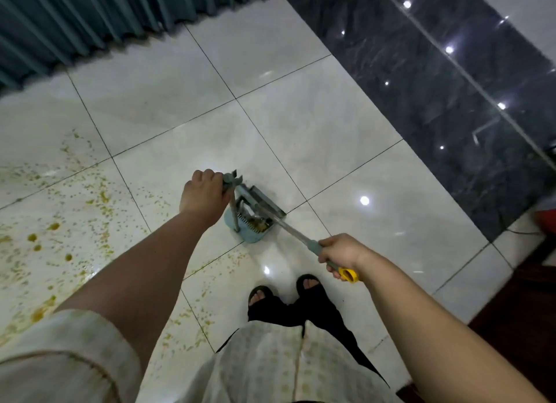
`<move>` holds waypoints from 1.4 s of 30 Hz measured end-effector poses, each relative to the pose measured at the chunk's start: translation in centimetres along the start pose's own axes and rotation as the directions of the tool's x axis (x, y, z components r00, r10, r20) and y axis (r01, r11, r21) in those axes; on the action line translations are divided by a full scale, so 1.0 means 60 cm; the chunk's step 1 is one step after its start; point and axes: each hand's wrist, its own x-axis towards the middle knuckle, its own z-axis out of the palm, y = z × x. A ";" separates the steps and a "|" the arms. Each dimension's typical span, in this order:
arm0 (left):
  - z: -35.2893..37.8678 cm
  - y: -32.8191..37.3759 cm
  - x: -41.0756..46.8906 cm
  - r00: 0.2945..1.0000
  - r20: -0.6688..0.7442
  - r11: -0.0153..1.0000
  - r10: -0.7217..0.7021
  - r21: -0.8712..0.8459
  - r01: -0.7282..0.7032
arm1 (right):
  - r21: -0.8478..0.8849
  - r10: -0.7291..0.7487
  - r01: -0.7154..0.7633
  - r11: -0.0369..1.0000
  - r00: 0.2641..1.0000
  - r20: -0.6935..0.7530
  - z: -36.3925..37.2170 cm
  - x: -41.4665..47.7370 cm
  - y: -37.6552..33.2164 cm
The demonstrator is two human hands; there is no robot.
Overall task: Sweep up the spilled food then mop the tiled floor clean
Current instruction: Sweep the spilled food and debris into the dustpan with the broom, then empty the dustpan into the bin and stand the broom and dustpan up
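Note:
A light blue dustpan (251,232) stands on the white tiled floor (316,126) just ahead of my feet, with dark scraps of food inside. My left hand (204,196) grips the top of its upright handle (231,205). My right hand (341,253) holds the grey grip of a broom handle (290,229) with a yellow end loop; the broom head (263,201) lies at the dustpan's mouth. Yellow-brown spilled food (60,222) is smeared and speckled over the tiles to the left.
A teal pleated curtain (90,20) hangs along the far left. Dark glossy marble (436,86) runs along the right. My feet in black sandals (285,291) stand close behind the dustpan. Dark wood (517,306) shows at the lower right.

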 end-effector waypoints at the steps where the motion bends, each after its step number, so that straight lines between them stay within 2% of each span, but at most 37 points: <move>1: -0.002 -0.001 0.002 1.000 0.015 0.999 -0.011 -0.045 0.011 | -0.004 -0.011 0.011 1.000 1.000 -0.027 -0.014 -0.006 -0.003; 5: -0.007 -0.014 -0.002 0.997 0.033 0.981 -0.065 -0.184 0.070 | -0.101 -0.078 0.066 0.993 0.989 -0.125 -0.028 -0.001 -0.010; 9: 0.000 -0.021 -0.026 0.971 -0.005 0.913 -0.240 -0.341 0.224 | -0.125 -0.139 0.117 0.985 0.972 -0.187 0.007 0.025 0.009; 15: 0.003 -0.008 -0.056 0.964 -0.030 0.912 -0.263 -0.335 0.238 | -0.014 -0.149 0.150 0.989 0.957 -0.249 0.026 0.051 0.044; 18: 0.002 -0.008 -0.086 0.933 -0.093 0.883 -0.348 -0.366 0.293 | -0.008 -0.177 0.181 0.984 0.953 -0.246 0.012 0.062 0.048; 21: -0.013 -0.004 -0.125 0.857 -0.141 0.813 -0.496 -0.423 0.401 | -0.011 -0.227 0.230 0.973 0.949 -0.217 -0.003 0.065 0.036; 24: -0.024 0.005 -0.173 0.720 -0.152 0.668 -0.677 -0.539 0.513 | -0.059 -0.282 0.276 0.959 0.946 -0.159 -0.016 0.068 0.015; 27: -0.026 0.040 -0.234 0.517 -0.146 0.470 -0.843 -0.666 0.579 | -0.166 -0.348 0.333 0.928 0.935 -0.072 -0.036 0.067 -0.005; 30: -0.030 0.096 -0.298 0.331 -0.113 0.299 -0.937 -0.748 0.592 | -0.272 -0.389 0.376 0.886 0.921 0.004 -0.061 0.062 -0.027; 34: -0.029 0.167 -0.383 0.074 -0.066 0.097 -0.995 -0.813 0.575 | -0.416 -0.431 0.449 0.790 0.891 0.142 -0.073 0.054 -0.045; 37: -0.023 0.220 -0.452 -0.107 -0.054 -0.011 -0.993 -0.848 0.529 | -0.523 -0.429 0.483 0.702 0.873 0.232 -0.059 0.038 -0.049; 42: -0.021 0.285 -0.566 -0.323 -0.029 -0.137 -0.946 -0.867 0.479 | -0.624 -0.401 0.544 0.561 0.838 0.370 0.003 -0.015 -0.020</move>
